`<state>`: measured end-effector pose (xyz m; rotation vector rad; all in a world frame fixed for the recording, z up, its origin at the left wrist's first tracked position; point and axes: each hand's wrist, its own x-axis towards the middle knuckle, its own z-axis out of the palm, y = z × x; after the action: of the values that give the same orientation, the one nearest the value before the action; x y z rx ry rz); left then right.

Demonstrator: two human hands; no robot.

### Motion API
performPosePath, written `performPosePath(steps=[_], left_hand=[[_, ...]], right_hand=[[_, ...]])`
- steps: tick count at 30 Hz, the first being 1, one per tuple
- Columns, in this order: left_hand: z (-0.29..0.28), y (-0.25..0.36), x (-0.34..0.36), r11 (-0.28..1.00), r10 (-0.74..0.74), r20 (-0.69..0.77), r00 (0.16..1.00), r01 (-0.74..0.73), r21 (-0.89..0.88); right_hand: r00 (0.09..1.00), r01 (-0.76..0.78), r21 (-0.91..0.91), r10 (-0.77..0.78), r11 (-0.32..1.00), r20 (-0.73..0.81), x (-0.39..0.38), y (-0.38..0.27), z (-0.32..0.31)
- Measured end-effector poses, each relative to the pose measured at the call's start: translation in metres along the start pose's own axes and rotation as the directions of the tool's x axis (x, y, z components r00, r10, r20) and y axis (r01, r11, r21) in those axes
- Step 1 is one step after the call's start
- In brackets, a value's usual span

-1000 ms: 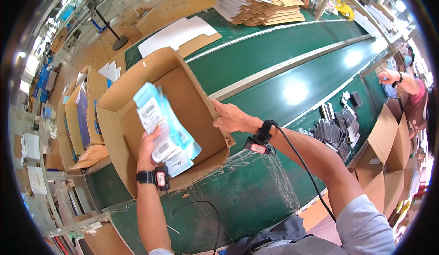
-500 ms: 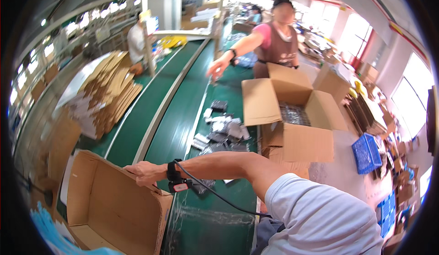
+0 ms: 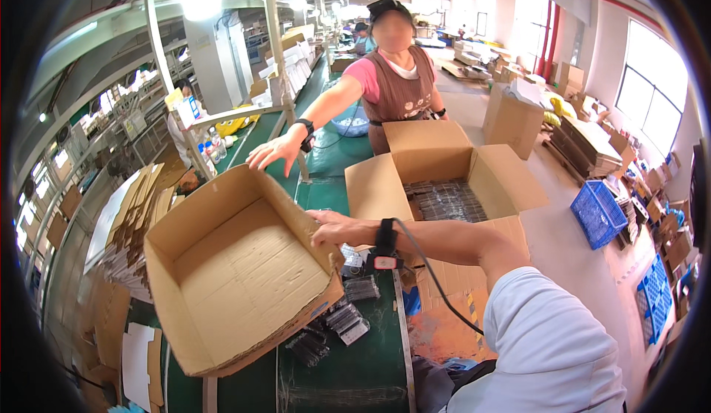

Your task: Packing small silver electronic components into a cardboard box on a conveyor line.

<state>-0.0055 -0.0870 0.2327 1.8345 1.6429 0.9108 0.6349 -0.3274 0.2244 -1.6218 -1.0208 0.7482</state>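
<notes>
My right hand (image 3: 329,229) is closed on the right wall of an empty shallow cardboard box (image 3: 237,280), which is tilted over the green conveyor. A co-worker's hand (image 3: 270,150), fingers spread, hangs just above the box's far edge; I cannot tell whether it touches it. Below the box's right side lie several small dark packets (image 3: 348,317) in clear wrap on the green surface. A sliver of light-blue packets (image 3: 126,408) shows at the lower edge. My left hand is out of view.
The co-worker (image 3: 404,87) stands behind an open carton (image 3: 359,187) holding wrapped items. Flattened cardboard (image 3: 126,228) is stacked at left, with a metal post (image 3: 270,50) beyond. A blue crate (image 3: 596,217) and blue pallet (image 3: 652,302) are on the floor at right.
My view has swung right toward the co-worker. My right hand has lifted the box rightward and away from me. My left hand and most blue packets have left view. The co-worker's arm reaches toward the box.
</notes>
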Motion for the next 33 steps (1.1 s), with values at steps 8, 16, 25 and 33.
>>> performPosePath(steps=[8, 16, 25, 33], left_hand=[[0.058, -0.028, 0.008, 0.654, -0.059, 0.330, 0.942, 0.286, -0.700], [0.099, -0.048, 0.021, 0.400, -0.041, 0.486, 0.873, 0.460, -0.793], [0.109, -0.117, 0.024, 0.362, 0.038, 0.585, 0.810, 0.535, -0.763], [0.117, -0.096, -0.018, 0.431, -0.313, 0.320, 0.894, 0.434, -0.791]], right_hand=[[0.970, -0.150, 0.166, 0.178, 0.975, -0.165, -0.041, 0.007, -0.057], [0.840, 0.055, 0.221, 0.075, 0.974, -0.537, -0.067, -0.024, -0.131], [0.894, -0.116, 0.379, 0.263, 0.918, -0.363, -0.126, 0.020, -0.021], [0.980, -0.197, 0.464, 0.175, 0.864, 0.090, -0.137, 0.001, 0.146]])
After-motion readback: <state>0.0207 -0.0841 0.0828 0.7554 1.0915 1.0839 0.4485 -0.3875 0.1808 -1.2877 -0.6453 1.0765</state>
